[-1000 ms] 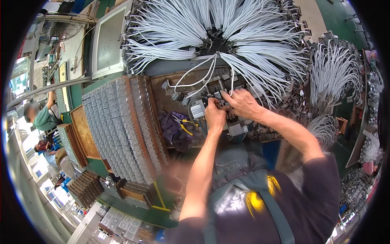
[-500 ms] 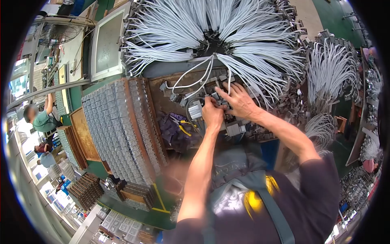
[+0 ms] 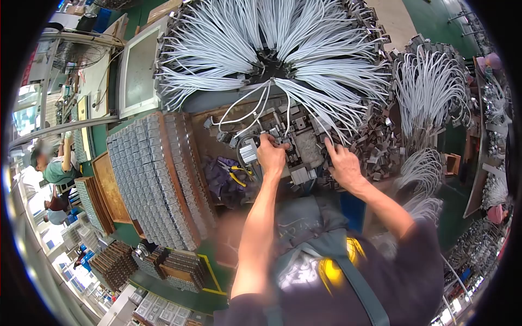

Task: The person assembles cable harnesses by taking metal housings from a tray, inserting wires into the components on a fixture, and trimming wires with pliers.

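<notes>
My left hand [image 3: 272, 154] is closed, its fingers curled at a dark metal fixture [image 3: 294, 155] on the workbench; what is in its grip is too small to make out. My right hand [image 3: 345, 164] is at the fixture's right side, fingers stretched toward a loose pile of small metal parts [image 3: 375, 142]. Nothing shows in that hand. Left of my left hand is a ribbed silver block [image 3: 249, 152]. A few white cables [image 3: 239, 118] with metal ends loop over the bench from a large fanned bundle of white cables [image 3: 337, 100].
Yellow-handled pliers [image 3: 237, 176] lie on a dark cloth [image 3: 220, 182] at the left. Stacked trays of grey blocks [image 3: 149, 179] stand farther left. More white cables [image 3: 429, 98] hang at the right. Another person in a green top [image 3: 54, 169] is at the far left.
My right hand has moved away from my left, to the right and down, uncovering the middle of the fixture. My left hand stays at the fixture. The view has shifted slightly.
</notes>
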{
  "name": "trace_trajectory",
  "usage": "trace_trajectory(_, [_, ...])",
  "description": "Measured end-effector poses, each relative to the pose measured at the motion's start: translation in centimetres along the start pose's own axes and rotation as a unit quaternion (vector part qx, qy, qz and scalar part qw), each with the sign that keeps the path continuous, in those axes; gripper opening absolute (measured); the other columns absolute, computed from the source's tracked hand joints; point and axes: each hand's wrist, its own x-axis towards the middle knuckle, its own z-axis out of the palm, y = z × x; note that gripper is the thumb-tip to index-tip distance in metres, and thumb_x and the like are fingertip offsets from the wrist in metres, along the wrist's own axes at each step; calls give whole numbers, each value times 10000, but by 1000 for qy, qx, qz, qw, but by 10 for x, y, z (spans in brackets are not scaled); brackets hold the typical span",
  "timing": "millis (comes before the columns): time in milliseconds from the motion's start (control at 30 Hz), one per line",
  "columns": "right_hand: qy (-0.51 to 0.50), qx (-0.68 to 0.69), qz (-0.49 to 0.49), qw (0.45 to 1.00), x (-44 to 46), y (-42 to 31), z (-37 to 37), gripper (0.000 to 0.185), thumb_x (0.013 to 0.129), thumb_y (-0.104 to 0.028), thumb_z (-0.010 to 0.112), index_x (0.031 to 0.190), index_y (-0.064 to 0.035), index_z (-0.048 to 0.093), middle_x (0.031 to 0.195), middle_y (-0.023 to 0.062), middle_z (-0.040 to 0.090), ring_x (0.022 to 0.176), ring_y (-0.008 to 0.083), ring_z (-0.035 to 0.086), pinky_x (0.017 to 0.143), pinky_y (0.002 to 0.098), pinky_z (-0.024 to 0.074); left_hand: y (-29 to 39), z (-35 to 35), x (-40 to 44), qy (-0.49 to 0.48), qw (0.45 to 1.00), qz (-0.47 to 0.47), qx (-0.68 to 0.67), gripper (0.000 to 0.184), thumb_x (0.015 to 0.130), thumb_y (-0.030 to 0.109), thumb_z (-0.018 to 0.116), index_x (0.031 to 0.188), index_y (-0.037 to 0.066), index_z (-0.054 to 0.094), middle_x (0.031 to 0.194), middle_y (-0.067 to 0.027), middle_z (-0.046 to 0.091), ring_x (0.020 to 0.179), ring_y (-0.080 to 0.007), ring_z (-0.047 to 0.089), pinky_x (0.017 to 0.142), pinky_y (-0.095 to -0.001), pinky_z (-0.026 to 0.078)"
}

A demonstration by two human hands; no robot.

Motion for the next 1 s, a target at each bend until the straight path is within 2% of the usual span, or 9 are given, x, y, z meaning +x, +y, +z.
trace_trajectory(100, [-5, -46, -23, 999, 0, 8, 17, 856, 691, -107, 786, 1472, -47, 441, 986, 153, 605, 905, 346, 630, 780, 428, 542, 5, -3, 0, 7, 1000, 6, 8, 431, 662, 51, 873, 951, -1, 558, 703, -108, 665, 582, -235, 656, 572, -374, 516])
trace_trajectory(133, [34, 36, -27, 998, -3, 10, 13, 614, 713, -84, 748, 1309, -66, 602, 972, 135, 629, 895, 329, 637, 771, 423, 543, 6, -4, -2, 10, 1000, 7, 8, 431, 662, 51, 873, 951, -1, 558, 703, -108, 665, 582, -235, 656, 572, -374, 516])
trace_trajectory(267, [64, 238, -102, 964, -10, -1, -27, 136, 746, -101, 717, 875, -61, 718, 927, 114, 680, 885, 307, 655, 764, 402, 546, 7, -5, -3, -9, 1000, 11, 16, 447, 690, 88, 861, 1021, -10, 577, 724, -109, 678, 620, -240, 676, 597, -370, 527])
trace_trajectory(400, [33, 166, -205, 964, 1, -17, -47, 147, 731, -126, 787, 836, -70, 700, 826, 113, 613, 802, 315, 606, 683, 415, 512, 4, -37, -10, -56, 993, 24, -99, 483, 763, 118, 835, 1154, -8, 581, 827, -114, 706, 609, -176, 669, 554, -321, 531])
trace_trajectory(533, [-41, 224, -144, 963, 0, -22, -47, 197, 759, -153, 802, 915, -53, 735, 838, 139, 640, 825, 338, 633, 715, 435, 515, 20, -161, -22, -31, 982, 5, -187, 431, 807, 83, 822, 1166, 15, 593, 850, -89, 702, 622, -116, 646, 509, -252, 512])
trace_trajectory(700, [-163, 289, -56, 942, 9, -27, -47, 248, 738, -165, 803, 927, -16, 747, 842, 167, 652, 868, 348, 634, 763, 430, 510, -65, -360, -16, 237, 965, 51, -100, 323, 836, 48, 801, 1113, 25, 638, 883, -73, 703, 710, -116, 665, 522, -244, 553])
trace_trajectory(833, [-15, 117, -136, 984, 5, -12, -31, 171, 649, -40, 744, 769, 9, 633, 782, 154, 609, 832, 371, 576, 742, 462, 469, -208, -521, -16, 411, 911, -16, 10, 495, 741, 6, 840, 1190, -49, 639, 1067, -148, 701, 929, -216, 686, 839, -309, 570])
trace_trajectory(967, [-92, 94, -138, 982, 3, -5, -38, 249, 648, -35, 752, 887, -3, 689, 828, 160, 644, 882, 368, 594, 780, 462, 491, -293, -578, -18, 353, 924, -143, -15, 698, 728, -14, 815, 1367, -67, 539, 1216, -193, 648, 1070, -264, 647, 927, -395, 544])
trace_trajectory(1000, [-91, 93, -135, 982, 4, -12, -42, 249, 648, -35, 752, 887, -3, 689, 828, 160, 644, 882, 368, 594, 780, 462, 491, -292, -578, -16, 313, 917, -187, -160, 662, 769, -39, 772, 1382, -47, 522, 1180, -166, 655, 1070, -259, 647, 923, -381, 539])
